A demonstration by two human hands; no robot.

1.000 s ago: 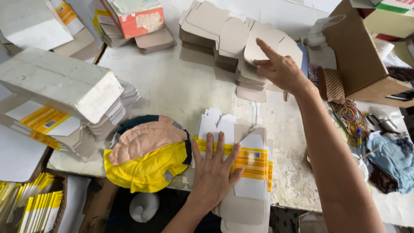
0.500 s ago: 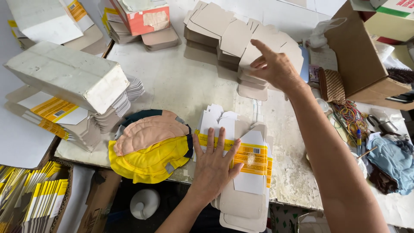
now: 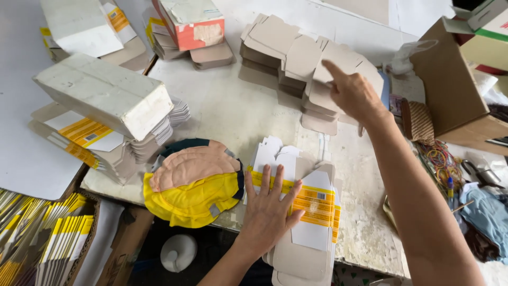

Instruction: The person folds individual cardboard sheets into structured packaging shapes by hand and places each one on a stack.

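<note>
Head view looks down on a worn white table (image 3: 233, 111) crowded with flattened cartons. At lower centre the left hand (image 3: 270, 209) lies palm down, fingers spread and straight, pressing on a pile of flat white cartons with yellow bands (image 3: 312, 212) that sits at the table's near edge; it grips nothing. At upper right the right hand (image 3: 354, 95) reaches across to a stack of flat brown cartons (image 3: 296, 53), its index finger stretched out over the top sheet and the other fingers loosely curled at the stack's right edge; whether it pinches a sheet I cannot tell. Just left of the left hand lies a round cushion, yellow and pinkish tan with a dark rim (image 3: 193, 182), touching the white pile's side. Further left a long white box (image 3: 100, 95) rests tilted on another stack of yellow-banded flat cartons (image 3: 84, 140). At top centre stands a box with a red side (image 3: 193, 24). On the right edge are an open brown cardboard box (image 3: 450, 79) and, below it, a heap of coloured rubber bands (image 3: 439, 159).
</note>
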